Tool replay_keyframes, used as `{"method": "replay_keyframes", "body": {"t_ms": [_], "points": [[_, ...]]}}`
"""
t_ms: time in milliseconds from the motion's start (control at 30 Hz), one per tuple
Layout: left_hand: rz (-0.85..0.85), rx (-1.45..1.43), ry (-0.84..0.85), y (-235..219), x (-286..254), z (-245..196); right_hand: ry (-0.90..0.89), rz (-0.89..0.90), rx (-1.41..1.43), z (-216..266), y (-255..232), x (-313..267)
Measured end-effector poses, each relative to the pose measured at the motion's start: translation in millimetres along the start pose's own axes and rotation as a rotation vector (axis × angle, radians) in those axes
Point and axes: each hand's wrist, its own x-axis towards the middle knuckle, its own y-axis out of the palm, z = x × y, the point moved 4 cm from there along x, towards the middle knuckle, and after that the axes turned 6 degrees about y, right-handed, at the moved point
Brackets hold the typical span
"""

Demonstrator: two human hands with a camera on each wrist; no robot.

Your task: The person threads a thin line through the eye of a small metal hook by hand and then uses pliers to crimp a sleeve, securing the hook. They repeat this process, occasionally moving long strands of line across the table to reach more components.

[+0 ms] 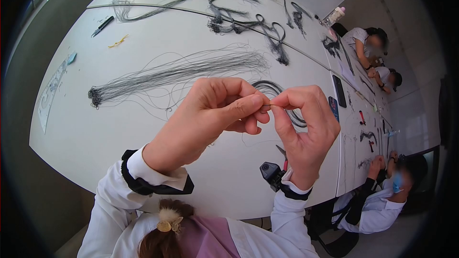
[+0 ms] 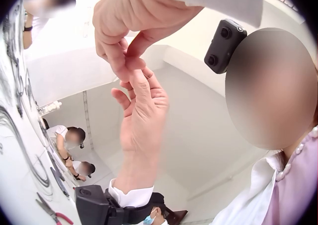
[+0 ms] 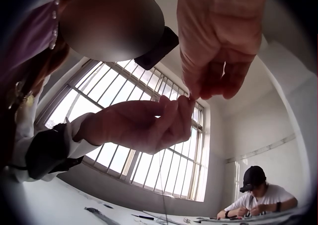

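My left hand [image 1: 201, 119] and right hand [image 1: 311, 124] meet above the table, fingertip to fingertip. Between thumb and index finger, each pinches a thin dark strand [image 1: 268, 105], a short piece of which shows between them. In the right wrist view a fine length of strand [image 3: 163, 185] hangs below the left hand [image 3: 149, 128]. Behind the hands a long bundle of dark strands [image 1: 172, 71] lies on the table, its left end bunched into small loops. A coil of dark strands [image 1: 272, 86] is partly hidden by the hands.
Pliers [image 2: 52, 210] with red handles lie near my right wrist. A black pen [image 1: 102, 26], a yellow tie [image 1: 118, 41] and a clear ruler [image 1: 52, 91] lie to the left. More strand bundles [image 1: 229, 21] are farther back. Several people sit around the white table [image 1: 71, 129].
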Motion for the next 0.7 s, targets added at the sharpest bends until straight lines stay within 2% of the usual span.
{"method": "replay_keyframes", "body": {"t_ms": [200, 267, 400, 567, 700], "points": [[0.052, 0.025, -0.043, -4, 1, -8, 0.048, -0.03, 0.085, -4, -1, -1], [0.114, 0.241, 0.013, -5, 0, -11, 0.025, 0.011, 0.067, -1, -1, 1], [0.134, 0.206, 0.072, -5, 0, -11, -0.012, 0.018, 0.068, 0, 0, 1], [0.113, 0.261, -0.032, -9, 1, -11, -0.04, 0.02, 0.084, 3, 2, 1], [0.11, 0.22, 0.002, -9, 1, -13, -0.035, -0.021, 0.079, 3, 1, -1]]}}
